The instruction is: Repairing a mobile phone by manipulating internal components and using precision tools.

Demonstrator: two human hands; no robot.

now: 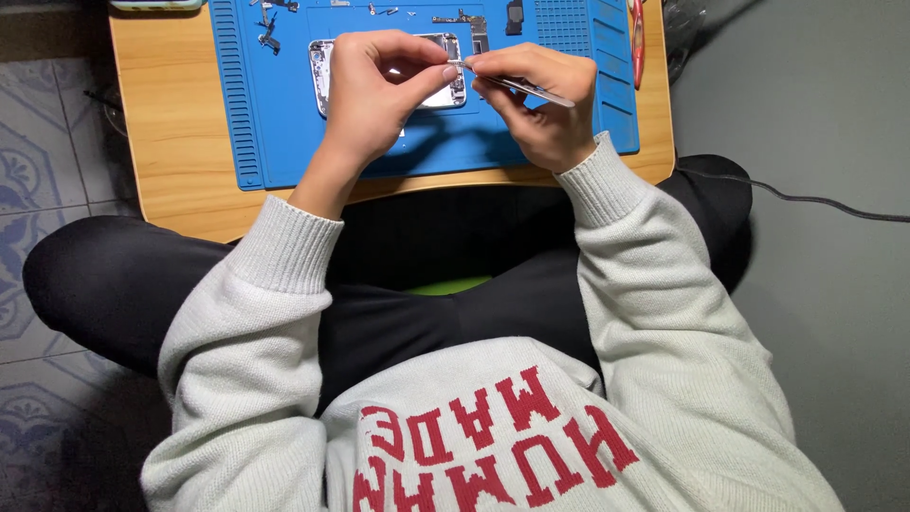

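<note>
An opened phone body lies on a blue work mat, mostly hidden under my hands. My left hand hovers over it, thumb and forefinger pinched on a tiny part right at the tip of the tweezers. My right hand grips metal tweezers, whose tip points left and meets my left fingertips. The small part itself is too tiny to make out.
The mat sits on a small wooden table above my crossed legs. Small phone parts and screws lie along the mat's far edge. A red-handled tool rests at the mat's right side. A black cable runs across the grey floor.
</note>
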